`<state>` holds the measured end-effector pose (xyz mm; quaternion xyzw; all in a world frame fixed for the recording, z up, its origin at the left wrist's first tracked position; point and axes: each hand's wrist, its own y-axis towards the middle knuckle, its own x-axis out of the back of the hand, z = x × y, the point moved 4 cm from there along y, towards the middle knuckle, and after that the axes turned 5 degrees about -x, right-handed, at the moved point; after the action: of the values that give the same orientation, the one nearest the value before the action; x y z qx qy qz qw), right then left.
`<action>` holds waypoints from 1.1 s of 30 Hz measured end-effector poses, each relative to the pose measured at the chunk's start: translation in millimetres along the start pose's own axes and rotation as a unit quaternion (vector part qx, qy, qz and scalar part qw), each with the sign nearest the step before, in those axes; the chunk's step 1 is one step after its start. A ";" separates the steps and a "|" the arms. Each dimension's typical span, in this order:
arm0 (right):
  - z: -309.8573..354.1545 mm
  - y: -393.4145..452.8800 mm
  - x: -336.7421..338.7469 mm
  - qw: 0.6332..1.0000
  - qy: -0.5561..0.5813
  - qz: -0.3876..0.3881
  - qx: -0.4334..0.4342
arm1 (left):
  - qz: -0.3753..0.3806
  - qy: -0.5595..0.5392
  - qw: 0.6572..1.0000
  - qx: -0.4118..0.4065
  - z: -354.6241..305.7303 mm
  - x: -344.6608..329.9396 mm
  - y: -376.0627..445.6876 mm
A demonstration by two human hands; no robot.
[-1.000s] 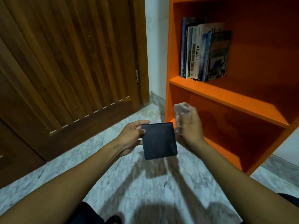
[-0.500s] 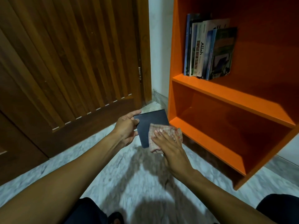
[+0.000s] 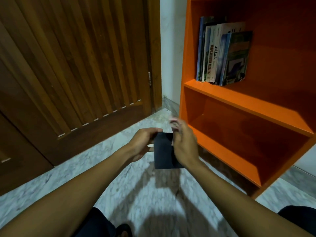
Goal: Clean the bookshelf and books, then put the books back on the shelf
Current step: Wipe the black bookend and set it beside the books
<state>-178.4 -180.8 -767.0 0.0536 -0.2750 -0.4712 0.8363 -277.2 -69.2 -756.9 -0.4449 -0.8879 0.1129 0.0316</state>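
Observation:
A small dark book [image 3: 163,152] hangs above the marble floor, gripped at its left edge by my left hand [image 3: 142,143]. My right hand [image 3: 185,146] lies over the book's right side and holds a pale cloth [image 3: 173,123], blurred, sticking up past the fingers. The orange bookshelf [image 3: 239,104] stands to the right. Several books [image 3: 222,53] stand upright at the left end of its upper shelf. The lower compartment holds nothing.
A brown slatted wooden door [image 3: 77,65] fills the left side. A strip of white wall [image 3: 171,48] separates it from the shelf. The floor [image 3: 119,185] is grey-white marble. My dark-clothed knees show at the bottom edge.
My right hand has swept the cloth up off the book's cover toward its top right edge. The book has tipped to a more upright hold in my left hand.

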 end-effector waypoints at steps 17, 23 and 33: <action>-48.3 -74.6 -34.5 0.941 -0.099 0.226 0.231 | -0.175 -0.034 0.984 0.013 2.7 45.8 15.2; -115.8 -82.8 -34.2 0.939 -0.057 0.327 -0.092 | -0.145 0.067 0.987 -0.029 9.7 43.9 20.7; -263.9 -100.9 -63.7 0.880 -0.200 0.287 -0.320 | -0.085 0.155 0.981 -0.081 7.3 22.7 17.5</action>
<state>-146.1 -229.0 -1050.7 -0.3936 -0.2739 -0.2734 0.8338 -278.3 -42.2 -769.1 -0.3806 -0.9131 -0.0327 0.1426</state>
